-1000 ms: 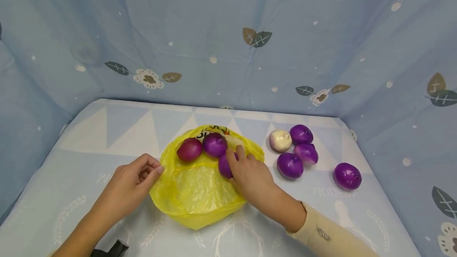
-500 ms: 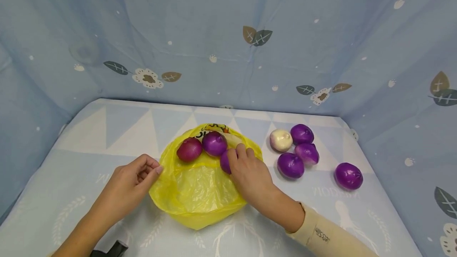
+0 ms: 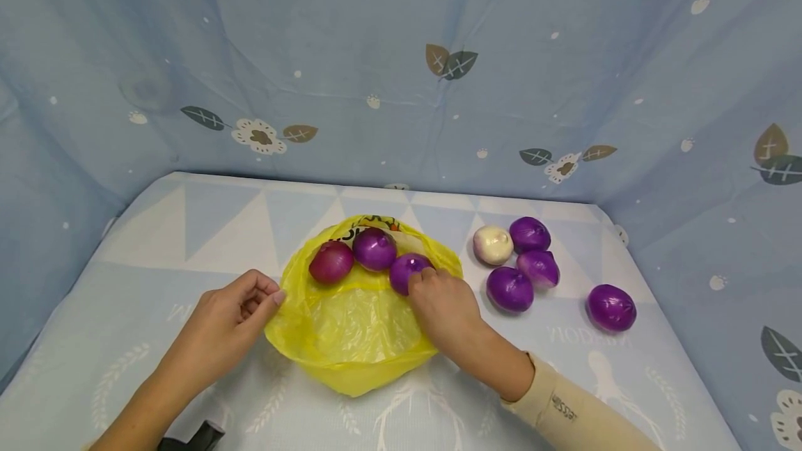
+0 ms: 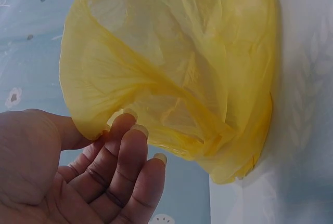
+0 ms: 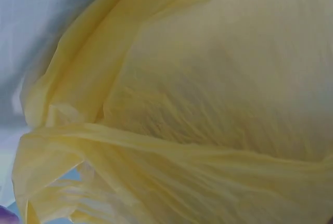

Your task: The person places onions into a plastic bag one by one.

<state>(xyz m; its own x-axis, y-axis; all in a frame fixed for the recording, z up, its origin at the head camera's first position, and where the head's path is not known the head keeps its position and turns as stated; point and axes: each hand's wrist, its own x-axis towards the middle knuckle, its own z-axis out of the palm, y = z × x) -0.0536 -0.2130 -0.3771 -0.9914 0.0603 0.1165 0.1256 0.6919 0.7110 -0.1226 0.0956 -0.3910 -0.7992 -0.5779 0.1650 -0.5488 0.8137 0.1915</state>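
Since a second ago the right hand (image 3: 446,305) has slid back toward the body, so the purple onion (image 3: 407,271) it half covered now shows in full, with the fingertips curled against its near side; whether that's a real grip or just a touch I can't tell. In the head view the yellow plastic bag (image 3: 351,329) lies at the center of the table (image 3: 188,228), mouth open, and the onion sits at the bag's 1 o'clock beside another purple onion (image 3: 374,248) at 12 and a reddish onion (image 3: 331,261) at 11. The left hand (image 3: 228,326) pinches the bag's rim at 9 o'clock between thumb and fingers. Five loose onions, including a pale onion (image 3: 492,244), lie together out at 3 o'clock. The left wrist view shows the thumb and fingers (image 4: 125,151) nipping the thin crinkled edge of the bag (image 4: 177,68). The right wrist view is filled with yellow film (image 5: 197,109), no fingers visible. My guess: the bag is light, floppy and slippery, so grab it at the rim; the onions look firm and smooth, best cupped round the middle.
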